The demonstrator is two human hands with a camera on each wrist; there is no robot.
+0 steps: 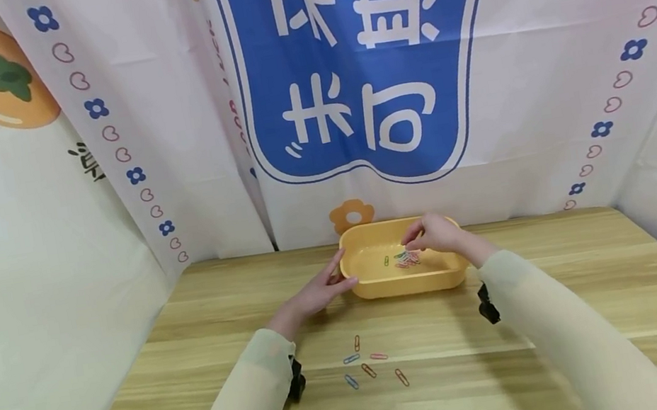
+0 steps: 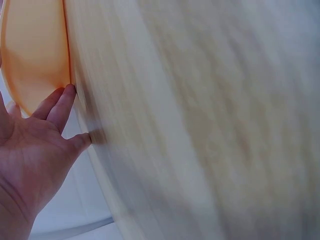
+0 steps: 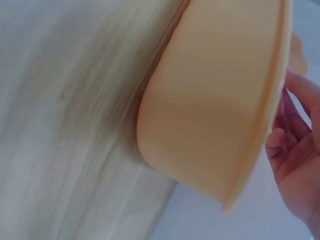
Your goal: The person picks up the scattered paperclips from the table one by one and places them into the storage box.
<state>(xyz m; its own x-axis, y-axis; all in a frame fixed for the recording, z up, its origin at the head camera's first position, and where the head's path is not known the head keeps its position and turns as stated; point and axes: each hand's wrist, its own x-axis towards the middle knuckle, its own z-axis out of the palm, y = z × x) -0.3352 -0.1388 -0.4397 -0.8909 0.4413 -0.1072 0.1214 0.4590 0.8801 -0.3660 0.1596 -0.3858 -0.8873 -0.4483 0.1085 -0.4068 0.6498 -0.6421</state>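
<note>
White cloth [image 1: 543, 92] hangs behind; its blue panel [image 1: 347, 62] reads 未来可期, turned sideways. Wood-grain bench [image 1: 537, 258] carries yellow tray [image 1: 412, 283] at far edge. Left hand [image 1: 321, 292]: fingers extended, touching tray's left end. Right hand [image 1: 440, 233]: over tray, fingertips drawn close together; cannot tell if they hold anything. Clustered paper clips [image 1: 407, 260] lie inside tray; six loose clips [image 1: 379, 356] on bench, nearer side.
</note>
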